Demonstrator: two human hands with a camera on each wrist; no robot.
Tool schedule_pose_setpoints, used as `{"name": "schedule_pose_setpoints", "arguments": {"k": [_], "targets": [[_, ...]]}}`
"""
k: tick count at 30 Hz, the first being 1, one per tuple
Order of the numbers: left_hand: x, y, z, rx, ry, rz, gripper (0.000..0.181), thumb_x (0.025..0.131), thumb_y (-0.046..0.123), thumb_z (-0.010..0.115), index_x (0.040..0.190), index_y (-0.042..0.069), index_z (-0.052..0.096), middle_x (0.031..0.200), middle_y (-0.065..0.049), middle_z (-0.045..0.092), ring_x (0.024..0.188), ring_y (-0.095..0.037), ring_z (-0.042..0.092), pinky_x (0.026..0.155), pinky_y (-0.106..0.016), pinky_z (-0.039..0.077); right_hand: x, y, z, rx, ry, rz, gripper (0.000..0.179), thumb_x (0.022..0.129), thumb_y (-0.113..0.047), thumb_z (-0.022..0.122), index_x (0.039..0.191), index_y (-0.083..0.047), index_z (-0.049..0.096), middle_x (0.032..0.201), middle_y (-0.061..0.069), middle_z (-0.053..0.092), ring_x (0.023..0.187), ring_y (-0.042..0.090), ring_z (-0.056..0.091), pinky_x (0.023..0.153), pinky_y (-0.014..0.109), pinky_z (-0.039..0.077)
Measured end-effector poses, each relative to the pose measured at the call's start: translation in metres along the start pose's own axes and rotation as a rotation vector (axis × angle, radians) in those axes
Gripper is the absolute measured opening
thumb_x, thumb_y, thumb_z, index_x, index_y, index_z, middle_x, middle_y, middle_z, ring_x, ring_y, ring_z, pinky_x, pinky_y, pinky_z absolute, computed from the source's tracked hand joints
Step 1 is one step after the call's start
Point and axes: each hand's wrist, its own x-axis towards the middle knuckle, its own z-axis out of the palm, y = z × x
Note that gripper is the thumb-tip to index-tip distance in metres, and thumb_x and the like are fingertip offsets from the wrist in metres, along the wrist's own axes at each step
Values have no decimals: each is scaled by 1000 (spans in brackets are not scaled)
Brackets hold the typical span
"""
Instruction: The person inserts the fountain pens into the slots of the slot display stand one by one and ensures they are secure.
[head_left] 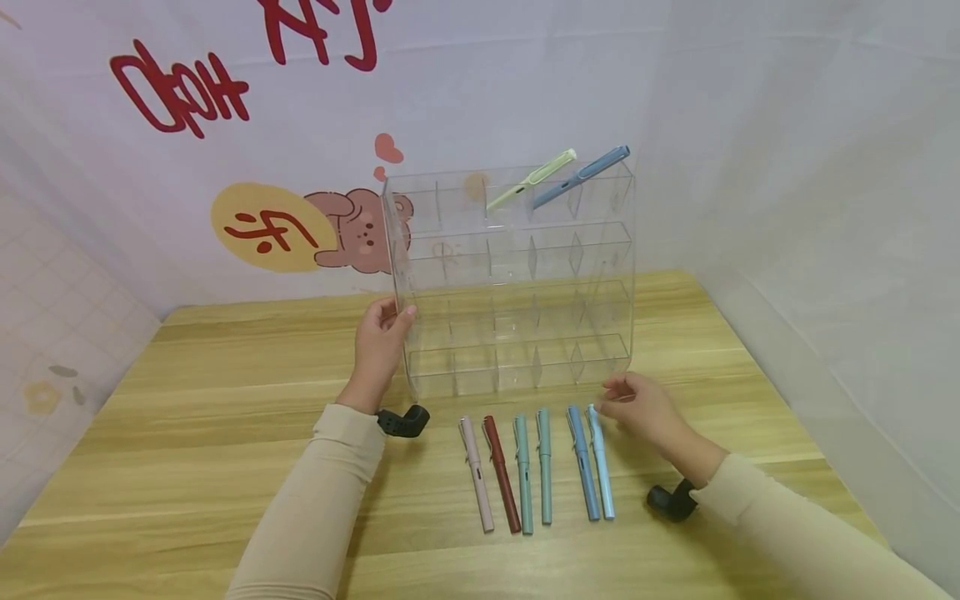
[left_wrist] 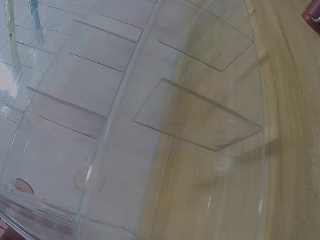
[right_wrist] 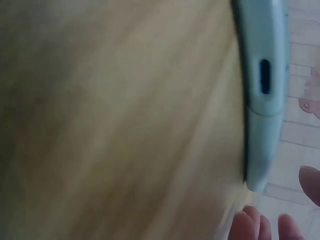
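Observation:
My left hand grips the left edge of a clear acrylic display rack, thumb in front. The rack stands upright on the table, with several tiers split by dividers. In its top tier lean a pale yellow-green pen and a blue pen. My right hand is at the capped end of a light blue pen; in the right wrist view thumb and fingers are apart, just beyond the tip of a pale pen. A darker blue pen lies beside the light blue one.
Left of the blue pens lie a pink pen, a dark red pen and two green pens, roughly parallel on the wooden table. White printed cloth hangs behind and at the sides. Black wrist-worn pieces sit beside both wrists.

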Motion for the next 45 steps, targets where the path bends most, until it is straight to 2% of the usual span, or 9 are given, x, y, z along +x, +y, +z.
{"name": "schedule_pose_setpoints", "arguments": {"k": [8,15,21,32,45], "targets": [[0,1,1,2,7,-2,47,97,29,58,134,2,46,133,-14,50,122,-25,50,101,-43,40,1,-3,4,-64,-61,25,43,85,-15,72,118,9,56,109,22,63,104,38,59,76,38,53],[0,2,1,0,11,2,46,97,28,58,134,3,46,133,-15,50,122,-25,51,101,-43,40,4,-8,7,-170,-111,9,47,82,-18,75,117,8,57,108,22,62,101,36,58,84,47,50],[0,1,2,-2,11,0,47,98,27,58,135,2,46,134,-15,50,124,-26,50,102,-43,40,6,-10,9,-229,-131,-7,44,80,-14,75,115,8,59,102,19,61,91,29,57,78,43,50],[-1,3,1,-19,10,8,46,97,27,58,134,2,46,132,-15,50,122,-25,51,101,-43,40,8,-14,11,-304,-143,-30,41,79,-14,75,110,9,62,95,14,62,85,25,56,75,41,49],[-2,4,1,-18,15,7,45,98,25,57,133,0,46,132,-16,50,122,-26,51,101,-42,41,10,-14,11,-301,-135,-26,23,78,-12,76,92,1,63,87,9,60,79,22,53,70,37,46]]}}
